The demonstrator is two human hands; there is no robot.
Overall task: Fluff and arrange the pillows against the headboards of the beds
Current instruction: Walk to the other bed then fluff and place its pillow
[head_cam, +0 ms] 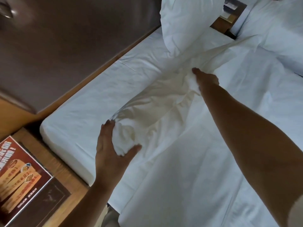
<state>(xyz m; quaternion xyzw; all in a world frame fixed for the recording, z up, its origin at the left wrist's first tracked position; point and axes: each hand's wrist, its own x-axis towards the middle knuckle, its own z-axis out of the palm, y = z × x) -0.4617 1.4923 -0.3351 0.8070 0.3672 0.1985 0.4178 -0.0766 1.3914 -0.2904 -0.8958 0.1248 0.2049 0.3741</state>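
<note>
- A white pillow (185, 25) was seen standing upright against the dark brown headboard (65, 46), near the far end of the bed's head edge
- The top edge of a white cover (164, 99) was bunched and lifted off the white sheet (98, 89), stretched between two hands
- The left hand (113, 145) was closed on a wad of the cover near the head corner of the mattress, fingers and thumb wrapped round the cloth
- The right hand (206, 79) was clenched on the same cover edge further along the bed, just below the pillow's lower corner; its fingertips were hidden in the folds
- The strip of sheet between the raised cover edge and the headboard was left bare
- A wooden bedside table (54, 176) was seen beside the mattress corner, with a red printed card (21, 176) lying on its top
- A second bed (278, 27) in white linen was visible beyond, past a narrow gap at the far side
</note>
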